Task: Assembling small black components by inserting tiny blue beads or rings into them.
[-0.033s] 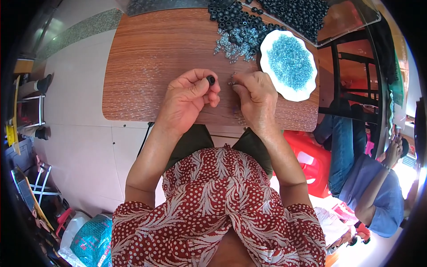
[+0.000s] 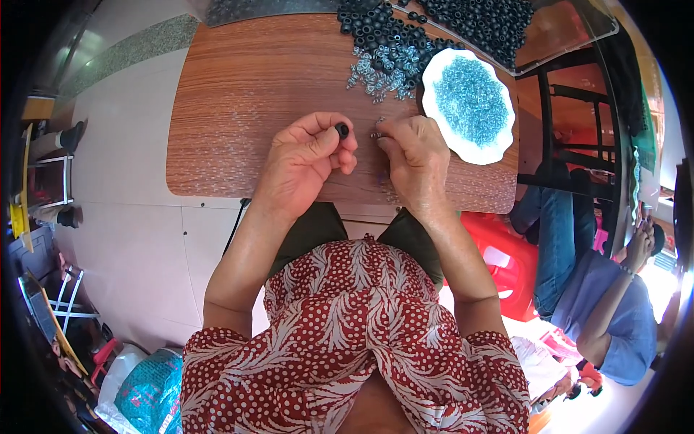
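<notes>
Between the thumb and index finger of my left hand [image 2: 300, 163] is a small round black piece with a hollow end [image 2: 342, 130]. My right hand [image 2: 419, 155] pinches a tiny shiny coil-like piece [image 2: 376, 134], just right of the black one and apart from it. Both hands are over the near part of the brown wood-grain table [image 2: 246, 94]. Beyond them lies a loose pile of shiny clear-silver coil-like pieces [image 2: 379, 76], touching a heap of black hollow pieces [image 2: 372, 29]. A white scalloped plate [image 2: 486, 155] full of such shiny pieces stands beside my right hand.
A clear-walled tray [image 2: 571, 47] with many black pieces is at the far right. Right of the table are a black metal frame [image 2: 585, 94], a red plastic stool [image 2: 510, 249] and a seated person in blue [image 2: 614, 311]. A teal bag [image 2: 148, 390] sits on the floor at lower left.
My right hand has shifted very slightly left, toward the black piece. My left hand stays where it was.
</notes>
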Motion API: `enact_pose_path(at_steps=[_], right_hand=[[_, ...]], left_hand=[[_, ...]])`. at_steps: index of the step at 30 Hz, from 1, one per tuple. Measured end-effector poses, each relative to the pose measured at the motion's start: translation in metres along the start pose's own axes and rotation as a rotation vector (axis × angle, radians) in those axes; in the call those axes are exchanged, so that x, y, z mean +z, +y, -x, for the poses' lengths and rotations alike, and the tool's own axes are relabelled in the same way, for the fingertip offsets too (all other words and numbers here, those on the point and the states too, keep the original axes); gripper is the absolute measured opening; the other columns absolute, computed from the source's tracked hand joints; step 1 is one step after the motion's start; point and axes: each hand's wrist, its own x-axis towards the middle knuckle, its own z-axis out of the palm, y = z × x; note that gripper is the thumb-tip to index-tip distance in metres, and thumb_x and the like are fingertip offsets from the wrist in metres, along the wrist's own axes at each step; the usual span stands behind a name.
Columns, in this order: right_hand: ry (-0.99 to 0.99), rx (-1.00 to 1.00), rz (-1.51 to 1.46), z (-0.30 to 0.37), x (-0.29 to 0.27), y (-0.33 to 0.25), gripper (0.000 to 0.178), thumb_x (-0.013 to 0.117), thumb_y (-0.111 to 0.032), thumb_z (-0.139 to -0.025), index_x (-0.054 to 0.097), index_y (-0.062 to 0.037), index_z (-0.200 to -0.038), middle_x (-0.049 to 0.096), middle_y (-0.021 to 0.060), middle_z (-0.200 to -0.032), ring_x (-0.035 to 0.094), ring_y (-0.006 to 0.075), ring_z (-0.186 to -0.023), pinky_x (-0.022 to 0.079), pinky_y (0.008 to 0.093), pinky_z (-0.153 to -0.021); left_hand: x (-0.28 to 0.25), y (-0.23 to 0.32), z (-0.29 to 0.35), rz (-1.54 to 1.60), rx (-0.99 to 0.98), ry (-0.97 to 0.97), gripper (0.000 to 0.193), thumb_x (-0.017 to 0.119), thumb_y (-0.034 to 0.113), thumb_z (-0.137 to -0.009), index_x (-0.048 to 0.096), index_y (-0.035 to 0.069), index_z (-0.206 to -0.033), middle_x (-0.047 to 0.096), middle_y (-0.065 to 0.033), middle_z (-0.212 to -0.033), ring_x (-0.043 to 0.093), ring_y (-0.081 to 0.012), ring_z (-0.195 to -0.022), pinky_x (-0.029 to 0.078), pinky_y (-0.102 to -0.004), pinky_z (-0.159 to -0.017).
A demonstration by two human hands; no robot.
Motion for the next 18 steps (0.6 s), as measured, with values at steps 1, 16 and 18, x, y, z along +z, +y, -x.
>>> enact_pose_path(at_steps=[1, 16, 18], right_hand=[[-0.021, -0.039, 0.033, -0.0002, 0.0007, 0.0011, 0.027, 0.065, 0.006, -0.064, 0.064, -0.0057, -0.088, 0.053, 0.0067, -0.069, 0.053, 0.0228, -0.069, 0.043, 0.0319, -0.062], [-0.053, -0.174, 0.184, -0.0005, 0.0047, -0.003, 0.017, 0.062, 0.002, -0.067, 0.055, -0.0038, -0.081, 0.048, 0.0107, -0.078, 0.046, 0.0284, -0.073, 0.041, 0.0369, -0.06], [-0.079, -0.175, 0.192, -0.003, 0.0036, -0.0037, 0.017, 0.062, 0.002, -0.067, 0.055, -0.0037, -0.081, 0.047, 0.0105, -0.079, 0.046, 0.0284, -0.074, 0.041, 0.0369, -0.061]], left_hand=[[0.0018, 0.0001, 0.0004, -0.023, 0.003, 0.02, 0.017, 0.054, 0.009, -0.087, 0.054, -0.003, -0.1, 0.057, -0.0104, -0.085, 0.053, -0.0152, -0.069, 0.042, -0.0312, -0.065], [0.0005, -0.0054, 0.0008, -0.022, 0.009, -0.006, 0.017, 0.055, 0.007, -0.087, 0.055, -0.003, -0.101, 0.06, -0.011, -0.087, 0.056, -0.0168, -0.071, 0.046, -0.0299, -0.066], [0.0003, -0.0052, 0.001, -0.023, 0.008, -0.008, 0.018, 0.055, 0.007, -0.087, 0.055, -0.003, -0.101, 0.06, -0.011, -0.086, 0.056, -0.0168, -0.071, 0.046, -0.0299, -0.065]])
